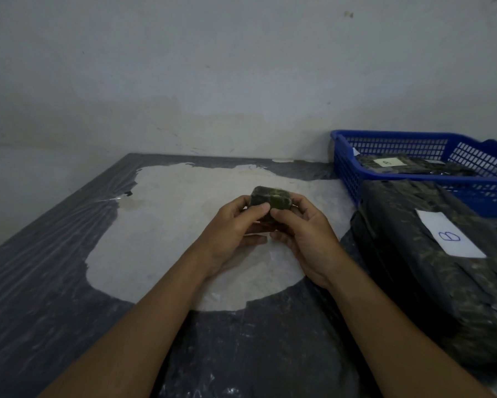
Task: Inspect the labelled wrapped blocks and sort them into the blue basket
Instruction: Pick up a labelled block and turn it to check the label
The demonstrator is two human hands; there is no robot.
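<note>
— Where is the wrapped block (271,200) now?

— In the middle, above the table (55,254), held by both hands. The left hand (232,234) and the right hand (304,237) have fingers curled around it, thumbs on its near face.

— And the blue basket (353,168)?

— Far right, against the wall. Inside lies a labelled block (390,163). Near it, a big dark package (431,282) carries a white label (449,235).
</note>
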